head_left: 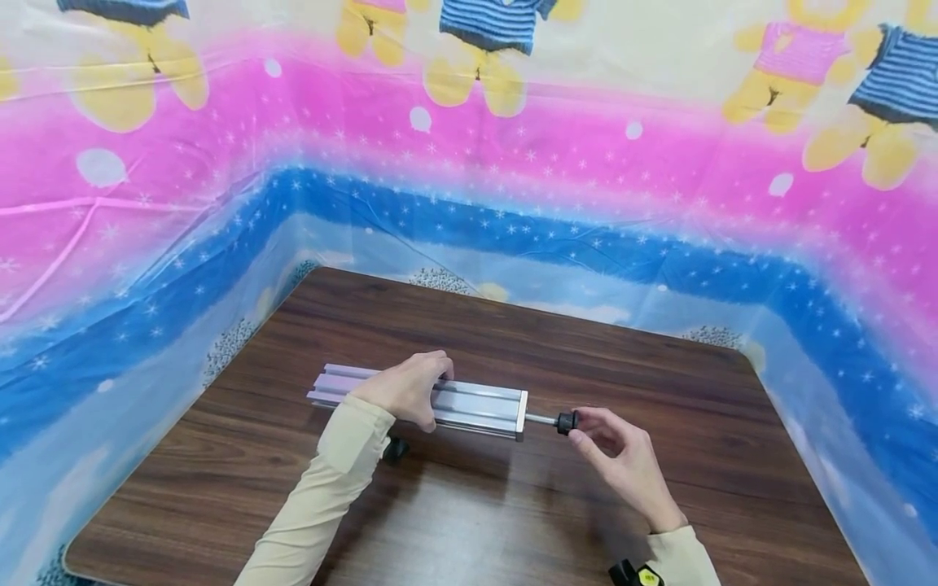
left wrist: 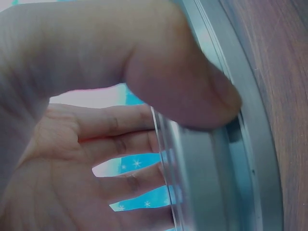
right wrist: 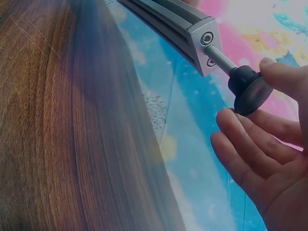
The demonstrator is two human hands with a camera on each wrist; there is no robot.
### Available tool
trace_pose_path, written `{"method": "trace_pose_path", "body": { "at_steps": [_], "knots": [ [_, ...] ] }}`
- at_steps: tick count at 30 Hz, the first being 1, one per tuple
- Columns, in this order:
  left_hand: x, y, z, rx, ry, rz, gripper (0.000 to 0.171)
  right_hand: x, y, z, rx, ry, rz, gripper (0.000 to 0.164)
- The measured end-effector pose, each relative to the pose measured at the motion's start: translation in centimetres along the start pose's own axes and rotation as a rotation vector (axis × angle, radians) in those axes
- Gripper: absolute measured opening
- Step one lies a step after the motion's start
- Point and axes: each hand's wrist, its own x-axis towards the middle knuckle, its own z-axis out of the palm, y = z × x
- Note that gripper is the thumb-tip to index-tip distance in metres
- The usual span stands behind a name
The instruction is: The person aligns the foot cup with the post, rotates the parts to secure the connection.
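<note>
My left hand [head_left: 410, 389] grips a silver aluminum extrusion [head_left: 479, 403] around its middle. In the left wrist view the thumb [left wrist: 192, 91] presses along its grooved side, while the other fingers reach the opposite side. A threaded rod [right wrist: 221, 58] sticks out of the plate [right wrist: 203, 45] on the extrusion's right end, beside two socket-head screws. At the outer end of that rod is a black leveling foot [right wrist: 250, 89]. My right hand [head_left: 623, 456] pinches this foot between thumb and fingers.
A brown wood-grain table [head_left: 696, 407] lies below the extrusion. On it, by the left sleeve, shows a dark knob-like piece [head_left: 396, 450], partly hidden. A printed curtain [head_left: 513, 203] surrounds the table's back and sides. A black and yellow device [head_left: 637, 575] sits at the right wrist.
</note>
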Motion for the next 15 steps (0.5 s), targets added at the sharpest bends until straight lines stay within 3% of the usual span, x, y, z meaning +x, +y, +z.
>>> {"method": "trace_pose_path", "body": {
  "at_steps": [9,15],
  "knots": [
    [-0.03,0.06,0.32,0.011,0.002,0.001,0.054,0.08,-0.37,0.09,0.006,-0.008,0.069,0.014],
    [-0.03,0.14,0.30,0.015,0.003,-0.011,0.055,-0.03,-0.39,-0.01,0.005,-0.048,0.098,0.022]
  ]
}}
